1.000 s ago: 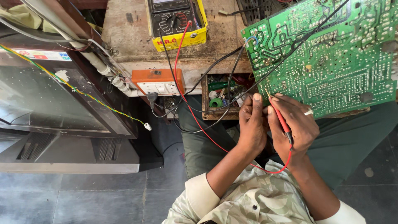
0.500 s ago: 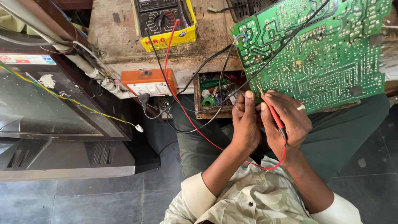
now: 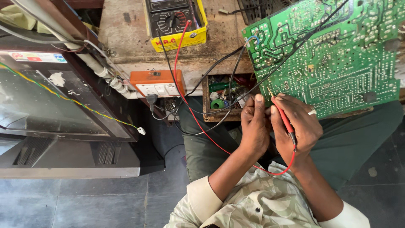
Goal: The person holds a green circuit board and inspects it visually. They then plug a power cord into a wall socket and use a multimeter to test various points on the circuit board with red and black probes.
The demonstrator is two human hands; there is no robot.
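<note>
Red multimeter probe [image 3: 283, 119], pinched in right hand [image 3: 297, 128] fingers below the green circuit board [image 3: 333, 59], wants steadying by left hand [image 3: 255, 126], apparently curled on its tip.

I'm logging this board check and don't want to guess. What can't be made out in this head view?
- Left hand: what its fingers pinch, hidden by the hand itself.
- Red probe in right hand: whether its tip touches the circuit board, too small.
- Multimeter: display cut off by the top edge.
- Drawer: contents in shadow.
</note>
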